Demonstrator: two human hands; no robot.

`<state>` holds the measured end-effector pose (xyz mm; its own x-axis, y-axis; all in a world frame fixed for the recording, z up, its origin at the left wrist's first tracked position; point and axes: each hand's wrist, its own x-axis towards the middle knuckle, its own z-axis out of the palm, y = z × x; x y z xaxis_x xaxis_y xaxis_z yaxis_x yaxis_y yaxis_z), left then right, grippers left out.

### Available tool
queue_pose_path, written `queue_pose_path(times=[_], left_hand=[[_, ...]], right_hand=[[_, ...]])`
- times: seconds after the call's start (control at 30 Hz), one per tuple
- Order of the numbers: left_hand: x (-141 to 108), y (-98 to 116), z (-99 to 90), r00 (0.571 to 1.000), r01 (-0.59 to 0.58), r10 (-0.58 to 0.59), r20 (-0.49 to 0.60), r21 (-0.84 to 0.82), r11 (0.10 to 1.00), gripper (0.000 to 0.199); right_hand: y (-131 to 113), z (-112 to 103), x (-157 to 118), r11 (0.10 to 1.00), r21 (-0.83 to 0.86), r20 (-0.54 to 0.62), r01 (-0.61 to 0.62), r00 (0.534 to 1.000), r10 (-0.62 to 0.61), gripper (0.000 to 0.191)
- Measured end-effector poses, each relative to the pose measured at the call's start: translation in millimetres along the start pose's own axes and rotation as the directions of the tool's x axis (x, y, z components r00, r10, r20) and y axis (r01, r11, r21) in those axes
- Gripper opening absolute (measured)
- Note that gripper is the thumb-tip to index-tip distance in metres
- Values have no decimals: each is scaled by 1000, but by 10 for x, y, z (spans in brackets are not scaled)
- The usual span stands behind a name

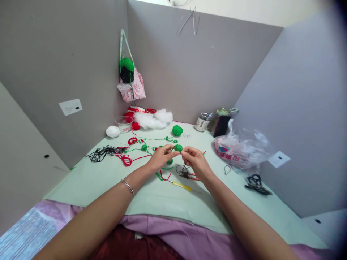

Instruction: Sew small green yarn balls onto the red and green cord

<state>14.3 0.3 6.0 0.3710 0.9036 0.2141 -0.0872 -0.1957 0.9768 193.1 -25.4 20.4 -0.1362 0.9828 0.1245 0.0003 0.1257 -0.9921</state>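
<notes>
A small green crocheted piece [178,148] is held up between both hands over the middle of the table. My left hand [163,157] pinches its left side, and my right hand [195,161] closes on its right side. Dark thread hangs below my right fingers, beside small red-handled scissors [193,176]. A crochet hook with a yellow handle [181,186] lies nearer to me. Another green piece [170,161] is partly hidden under my hands, and a small green ball [144,147] rests to the left.
Black cord [103,153], red yarn [125,159] and a white yarn ball [112,131] lie left. White stuffing [151,120] and a green yarn ball [177,130] are behind. At right are a can [202,122], plastic bag [230,150] and black clip [257,186]. Grey panels [195,61] enclose the table.
</notes>
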Motion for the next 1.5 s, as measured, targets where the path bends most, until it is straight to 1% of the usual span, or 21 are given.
queue_pose_path(times=[0.07, 0.1, 0.23, 0.3, 0.5, 0.63, 0.77, 0.97, 1.07, 1.2, 1.37, 1.43, 1.5], left_hand=[[5, 33, -28, 997, -14, 11, -71, -40, 999, 35], [6, 45, -40, 996, -26, 21, -82, -61, 998, 36], [-4, 48, -39, 999, -39, 37, -19, -108, 993, 40], [-14, 34, -21, 999, -32, 32, 0, -111, 993, 39], [-28, 45, -30, 997, -70, 72, 17, -70, 995, 37], [-33, 59, -48, 998, -55, 56, 7, -31, 998, 36], [-41, 57, -34, 998, -41, 42, 35, -33, 999, 40], [-41, 57, -12, 998, -45, 45, 45, -5, 999, 39], [-41, 39, -10, 998, -37, 37, 53, 4, 999, 39], [-46, 30, -4, 998, -30, 30, 57, 0, 1000, 39], [-41, 25, 1, 998, -41, 40, 51, 18, 999, 37], [-33, 10, 3, 996, -43, 43, 78, 5, 999, 35], [-25, -10, 6, 993, -54, 53, 104, 12, 998, 32]], right_hand=[[-5, -6, -2, 1000, 19, -15, -9, 1000, 9, 27], [-4, -7, -5, 1000, 23, -15, -10, 1000, 11, 27], [18, 2, -15, 1000, 13, -5, 17, 1000, -17, 24], [30, 0, -15, 999, -11, -3, 31, 1000, -31, 23], [54, -46, -11, 999, -42, 44, 10, 999, -8, 23], [78, -55, -11, 999, -50, 75, -13, 997, 17, 21], [96, -31, -8, 999, 12, 83, -49, 995, 48, 22], [92, -5, -17, 993, 99, 78, -69, 995, 62, 20], [82, 11, -24, 990, 116, 84, -77, 994, 68, 22], [52, 32, -32, 987, 132, 97, -95, 992, 82, 26], [-20, 14, -52, 970, 209, 111, -127, 988, 106, 24], [-49, 0, -62, 972, 183, 150, -148, 981, 121, 24], [-68, -8, -66, 990, 70, 167, -126, 979, 113, 26]])
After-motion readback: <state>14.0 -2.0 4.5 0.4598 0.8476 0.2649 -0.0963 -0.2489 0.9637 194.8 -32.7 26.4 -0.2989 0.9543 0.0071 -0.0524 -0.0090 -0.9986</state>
